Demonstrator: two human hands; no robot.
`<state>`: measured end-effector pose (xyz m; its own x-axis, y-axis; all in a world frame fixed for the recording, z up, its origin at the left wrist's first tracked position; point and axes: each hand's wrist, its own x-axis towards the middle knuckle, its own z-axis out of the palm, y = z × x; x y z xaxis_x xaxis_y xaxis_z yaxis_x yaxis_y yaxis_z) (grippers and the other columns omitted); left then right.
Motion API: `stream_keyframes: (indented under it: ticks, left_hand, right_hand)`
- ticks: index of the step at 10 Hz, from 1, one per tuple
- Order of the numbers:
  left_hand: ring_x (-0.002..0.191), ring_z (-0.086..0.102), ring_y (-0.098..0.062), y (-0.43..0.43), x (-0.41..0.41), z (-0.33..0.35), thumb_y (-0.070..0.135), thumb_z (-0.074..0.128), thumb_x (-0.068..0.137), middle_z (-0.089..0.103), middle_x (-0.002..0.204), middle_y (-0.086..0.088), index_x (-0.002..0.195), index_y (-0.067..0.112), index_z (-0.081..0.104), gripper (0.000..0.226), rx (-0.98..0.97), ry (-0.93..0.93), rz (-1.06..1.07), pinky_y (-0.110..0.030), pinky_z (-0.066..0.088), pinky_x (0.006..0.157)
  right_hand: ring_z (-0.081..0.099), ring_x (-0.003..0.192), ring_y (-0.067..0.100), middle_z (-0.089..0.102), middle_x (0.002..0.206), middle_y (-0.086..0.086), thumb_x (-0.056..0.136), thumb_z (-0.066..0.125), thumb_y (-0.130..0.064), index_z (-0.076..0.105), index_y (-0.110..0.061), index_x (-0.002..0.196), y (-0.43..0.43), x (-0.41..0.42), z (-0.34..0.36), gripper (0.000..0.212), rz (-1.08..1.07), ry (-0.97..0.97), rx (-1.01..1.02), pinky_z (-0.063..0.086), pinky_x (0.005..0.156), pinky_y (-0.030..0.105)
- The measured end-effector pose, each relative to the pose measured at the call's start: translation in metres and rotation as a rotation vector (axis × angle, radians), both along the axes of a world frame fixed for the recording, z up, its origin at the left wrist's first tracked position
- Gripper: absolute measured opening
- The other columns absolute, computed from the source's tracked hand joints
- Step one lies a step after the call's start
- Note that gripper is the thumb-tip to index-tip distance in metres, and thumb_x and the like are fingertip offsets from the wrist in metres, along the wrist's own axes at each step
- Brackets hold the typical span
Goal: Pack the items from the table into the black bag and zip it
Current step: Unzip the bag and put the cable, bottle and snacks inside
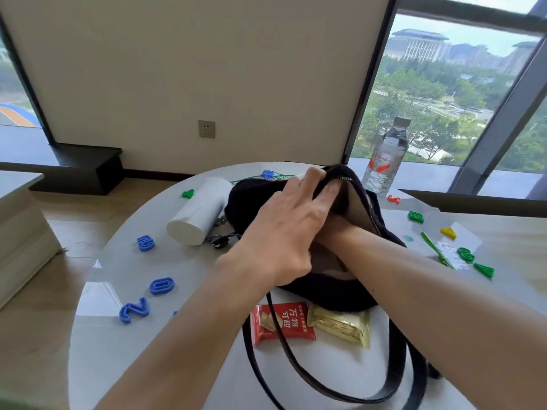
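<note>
The black bag [251, 196] lies in the middle of the round white table [97, 350], its mouth open and its beige lining showing. My left hand [290, 226] grips the bag's upper rim by the zipper and holds the mouth open. My right hand is pushed inside the bag, hidden past the wrist [340, 235]; I cannot tell what it holds. A red snack packet [293, 321] and a gold snack packet [340, 324] lie at the bag's near side. A white cylinder [198, 214] lies left of the bag. A water bottle [384, 161] stands behind it.
Blue plastic characters [161, 285] are scattered at the left, green ones [466, 254] and a yellow one [447, 232] at the right on a clear sheet. The bag's long straps [296, 365] loop toward me. Black clips [220, 241] lie by the cylinder.
</note>
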<state>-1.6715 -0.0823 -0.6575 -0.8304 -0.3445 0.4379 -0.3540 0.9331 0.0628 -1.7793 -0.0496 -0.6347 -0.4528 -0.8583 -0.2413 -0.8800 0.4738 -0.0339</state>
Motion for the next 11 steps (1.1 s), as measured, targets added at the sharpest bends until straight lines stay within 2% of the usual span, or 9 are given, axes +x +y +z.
stream_keyframes:
  ticks: [1, 2, 3, 4, 5, 6, 7, 9, 11]
  left_hand:
    - [0.119, 0.037, -0.021, -0.003, 0.004, 0.0, 0.003, 0.071, 0.065, 0.021, 0.142, 0.001, 0.155, 0.016, 0.019, 0.105, 0.024, 0.001, -0.004, -0.035, 0.047, 0.096]
    - [0.122, 0.036, -0.022, -0.003, 0.006, -0.001, 0.004, 0.071, 0.065, 0.021, 0.142, 0.001, 0.155, 0.016, 0.018, 0.106, 0.047, -0.014, -0.018, -0.034, 0.046, 0.097]
    - [0.12, 0.037, -0.022, -0.002, 0.005, -0.001, 0.004, 0.07, 0.064, 0.022, 0.141, 0.001, 0.155, 0.017, 0.019, 0.106, 0.074, -0.02, -0.021, -0.034, 0.048, 0.094]
    - [0.119, 0.038, -0.022, -0.004, 0.004, -0.002, 0.004, 0.072, 0.063, 0.021, 0.142, 0.001, 0.156, 0.017, 0.017, 0.108, 0.105, -0.039, -0.009, -0.035, 0.048, 0.092]
    - [0.121, 0.04, -0.02, -0.008, 0.005, -0.005, 0.003, 0.069, 0.065, 0.017, 0.143, 0.004, 0.156, 0.019, 0.017, 0.106, 0.161, -0.04, 0.003, -0.029, 0.049, 0.082]
    - [0.121, 0.041, -0.018, -0.012, 0.006, -0.006, 0.005, 0.069, 0.068, 0.018, 0.139, 0.007, 0.154, 0.022, 0.021, 0.101, 0.172, -0.029, 0.024, -0.027, 0.048, 0.076]
    - [0.122, 0.039, -0.017, -0.016, 0.007, -0.007, 0.006, 0.068, 0.067, 0.021, 0.135, 0.007, 0.152, 0.024, 0.026, 0.096, 0.18, -0.019, 0.02, -0.024, 0.047, 0.074]
    - [0.12, 0.04, -0.013, -0.021, 0.009, -0.01, 0.007, 0.062, 0.07, 0.029, 0.128, 0.008, 0.147, 0.026, 0.035, 0.084, 0.253, 0.006, -0.022, -0.031, 0.049, 0.09]
    - [0.109, 0.043, -0.01, -0.024, 0.011, -0.011, 0.007, 0.066, 0.07, 0.033, 0.128, 0.01, 0.144, 0.025, 0.043, 0.079, 0.304, 0.006, -0.032, -0.022, 0.042, 0.086]
  right_hand:
    - [0.038, 0.095, 0.029, 0.039, 0.086, 0.021, 0.085, 0.061, -0.002, 0.042, 0.011, 0.134, -0.009, 0.025, -0.006, 0.054, -0.071, 0.326, 0.332, 0.029, 0.115, 0.044]
    - [0.017, 0.128, 0.047, 0.026, 0.108, 0.041, 0.047, 0.047, 0.015, 0.002, 0.026, 0.113, -0.014, 0.058, -0.007, 0.08, -0.137, 0.317, 0.274, 0.013, 0.123, 0.049]
    - [0.037, 0.124, 0.029, 0.027, 0.088, 0.027, 0.057, 0.033, 0.011, -0.004, 0.028, 0.107, -0.007, 0.049, -0.008, 0.065, -0.155, 0.499, -0.004, 0.019, 0.123, 0.032]
    - [0.046, 0.095, 0.009, 0.039, 0.089, 0.009, 0.058, 0.007, -0.012, 0.028, -0.002, 0.128, -0.021, 0.019, -0.016, 0.073, -0.098, 0.187, -0.115, 0.023, 0.112, 0.012]
    - [0.032, 0.139, 0.026, 0.039, 0.14, 0.019, 0.057, 0.027, 0.011, 0.028, 0.01, 0.134, -0.023, -0.012, -0.033, 0.077, -0.03, 0.188, -0.128, 0.018, 0.118, 0.028]
    - [0.042, 0.139, 0.032, 0.047, 0.148, 0.017, 0.082, 0.064, -0.035, 0.045, -0.003, 0.144, -0.026, -0.038, -0.041, 0.072, 0.158, -0.012, -0.065, 0.032, 0.11, 0.034]
    - [0.032, 0.144, 0.031, 0.038, 0.154, 0.012, 0.088, 0.065, -0.035, 0.033, -0.012, 0.15, -0.028, -0.05, -0.06, 0.074, 0.276, 0.165, -0.096, 0.024, 0.12, 0.042]
    - [0.064, 0.105, 0.022, 0.07, 0.114, 0.001, 0.088, 0.068, -0.031, 0.063, -0.021, 0.123, 0.034, -0.047, -0.047, 0.037, 0.405, -0.098, -0.311, 0.054, 0.091, 0.04]
    - [0.065, 0.071, 0.007, 0.069, 0.071, -0.012, 0.082, 0.071, -0.034, 0.071, -0.025, 0.079, 0.078, -0.096, 0.002, 0.009, 0.173, -0.14, -0.75, 0.057, 0.074, 0.036]
